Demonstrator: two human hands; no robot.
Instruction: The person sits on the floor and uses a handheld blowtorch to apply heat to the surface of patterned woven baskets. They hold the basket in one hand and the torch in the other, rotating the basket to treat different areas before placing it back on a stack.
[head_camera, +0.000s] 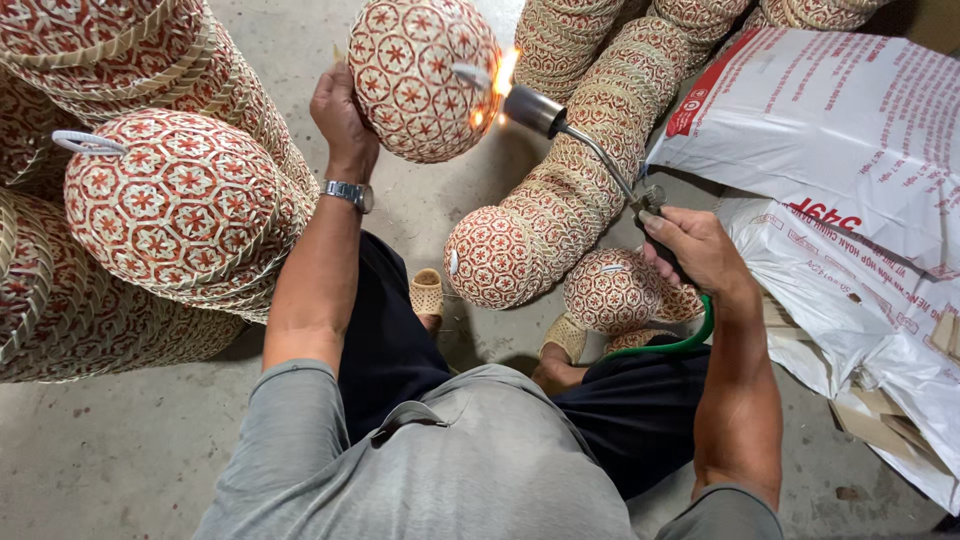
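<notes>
The left hand (343, 112) is clamped on the rim of a round woven bamboo basket with a red and cream star pattern (420, 75). It holds the basket raised, its domed outer surface turned toward the flame. This grip appears to keep the fingers behind the basket, away from the heat.

The right hand (695, 250) is closed around the grip of a metal gas torch with a long thin tube and a cylindrical nozzle (545, 112). The nozzle points at the right side of the basket, and a small orange flame (503, 78) touches the weave there. The long tube keeps the hand well apart from the flame. A green hose (690, 335) runs from the torch grip down past the right knee.

Long nested stacks of matching woven baskets (590, 150) lie on the concrete floor (120, 450) ahead, and larger stacks (170, 200) lie to the left. Single baskets (612, 290) rest near the feet, just beside the right hand. White printed plastic sacks (830, 130) lie to the right.

Hidden or unclear:
- The fingers of the left hand are concealed behind the basket.
- The torch valve is covered by the right hand.
- The far end of the hose is out of view.
- The stacks are cut off by the frame edges.
</notes>
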